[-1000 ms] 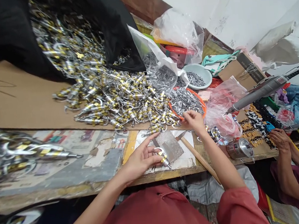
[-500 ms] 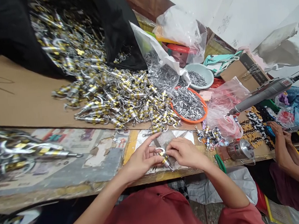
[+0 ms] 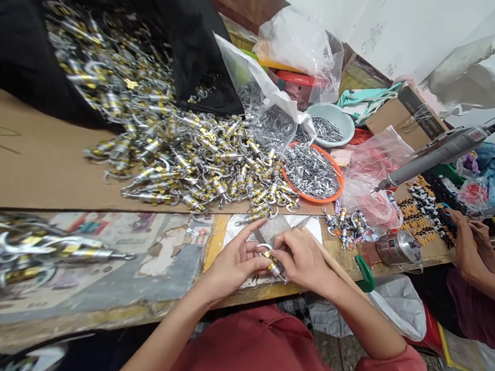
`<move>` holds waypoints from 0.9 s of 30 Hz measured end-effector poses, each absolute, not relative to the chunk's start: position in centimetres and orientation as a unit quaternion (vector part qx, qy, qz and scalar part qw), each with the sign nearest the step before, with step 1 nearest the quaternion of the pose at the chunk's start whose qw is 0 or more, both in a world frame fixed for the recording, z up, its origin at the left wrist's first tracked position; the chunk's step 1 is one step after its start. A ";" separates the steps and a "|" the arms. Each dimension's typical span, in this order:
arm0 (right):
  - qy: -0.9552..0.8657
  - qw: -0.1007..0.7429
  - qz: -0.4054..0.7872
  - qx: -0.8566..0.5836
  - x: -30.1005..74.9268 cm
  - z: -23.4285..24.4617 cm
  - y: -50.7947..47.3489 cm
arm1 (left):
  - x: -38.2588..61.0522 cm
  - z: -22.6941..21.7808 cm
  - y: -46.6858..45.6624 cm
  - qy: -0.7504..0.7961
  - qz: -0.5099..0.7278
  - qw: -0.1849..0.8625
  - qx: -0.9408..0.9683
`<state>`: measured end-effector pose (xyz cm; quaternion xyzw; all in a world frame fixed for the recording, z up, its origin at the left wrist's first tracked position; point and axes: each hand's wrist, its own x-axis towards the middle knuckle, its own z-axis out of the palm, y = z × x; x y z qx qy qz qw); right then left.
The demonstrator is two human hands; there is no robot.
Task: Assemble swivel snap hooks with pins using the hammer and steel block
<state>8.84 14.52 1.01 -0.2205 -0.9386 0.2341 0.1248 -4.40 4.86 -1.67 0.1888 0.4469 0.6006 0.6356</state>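
Observation:
My left hand (image 3: 240,260) holds a silver-and-yellow metal piece with a curved ring arm (image 3: 275,270) between thumb and fingers, low over the table edge. Thumb and forefinger of my right hand (image 3: 301,256) are pinched against the same piece from the right. A pale wooden handle (image 3: 331,262) runs beside my right wrist and under the forearm; whether that hand grips it is hidden. Behind the fingers lie a flat grey metal block (image 3: 275,227) and a white sheet (image 3: 234,231). A large heap of similar pieces (image 3: 202,160) spills from a black bag (image 3: 203,57).
An orange bowl (image 3: 340,185) and a pale bowl (image 3: 348,129) hold small metal parts. An electric screwdriver (image 3: 434,156) hangs at the right. A metal cup (image 3: 400,249) and a green clamp (image 3: 365,273) stand near the table edge. A co-worker's hands (image 3: 465,231) are farther right.
My right hand has shifted slightly and its thumb is now at the metal piece. The wooden handle has come into view beside my right wrist. My left hand stays in place.

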 end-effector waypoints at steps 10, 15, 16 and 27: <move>-0.904 0.068 0.128 -0.401 18.0 -2.2 18.6 | -4.5 -2.0 4.8 0.464 0.591 0.635 0.179; -0.890 0.137 0.158 -0.405 18.6 -2.3 17.4 | -4.5 -2.1 4.8 0.463 0.593 0.635 0.176; -0.891 0.171 0.161 -0.389 18.4 -1.8 17.0 | -4.5 -2.1 4.8 0.463 0.592 0.636 0.176; -0.952 0.222 0.099 -0.186 17.4 2.6 12.8 | -4.4 -1.8 5.0 0.463 0.600 0.627 0.180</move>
